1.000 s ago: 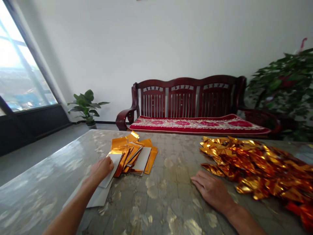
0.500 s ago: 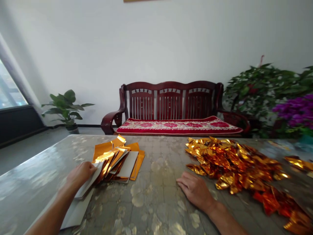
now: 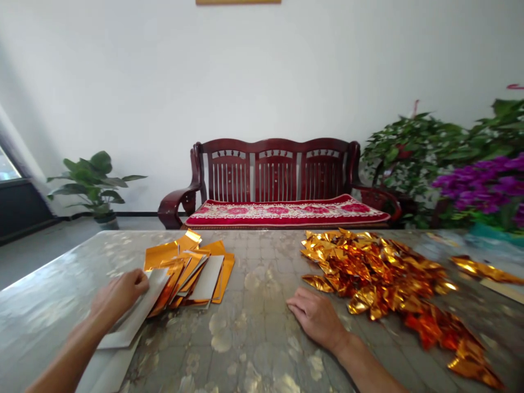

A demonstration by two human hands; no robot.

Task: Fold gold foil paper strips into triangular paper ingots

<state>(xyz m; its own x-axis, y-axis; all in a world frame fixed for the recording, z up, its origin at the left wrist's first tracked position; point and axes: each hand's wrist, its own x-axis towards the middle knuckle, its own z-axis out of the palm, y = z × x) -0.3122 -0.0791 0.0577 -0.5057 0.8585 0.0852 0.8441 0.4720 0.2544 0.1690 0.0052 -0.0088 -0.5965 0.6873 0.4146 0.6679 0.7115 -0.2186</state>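
Observation:
My left hand (image 3: 123,295) is closed at the left edge of a loose pile of gold foil paper (image 3: 164,254). Its fingers pinch a sheet of foil paper (image 3: 137,322), white side up, which slants toward me. Another pale sheet (image 3: 108,368) lies beneath it on the table. My right hand (image 3: 315,315) rests on the tabletop with its fingers curled in, and nothing shows in them. Just beyond and to the right of it spreads a heap of folded gold foil pieces (image 3: 368,273), shiny and pointed.
The patterned table (image 3: 249,333) fills the foreground. Behind it stands a dark red wooden bench (image 3: 274,169) with a red floral cover (image 3: 286,212). Clear plastic (image 3: 442,243) lies at the table's right. Purple flowers (image 3: 483,185) and potted plants (image 3: 92,183) flank the bench.
My left hand has drawn the white-backed sheet a little left and toward me, away from the pile. My right hand stays in place on the table. The view has turned slightly right.

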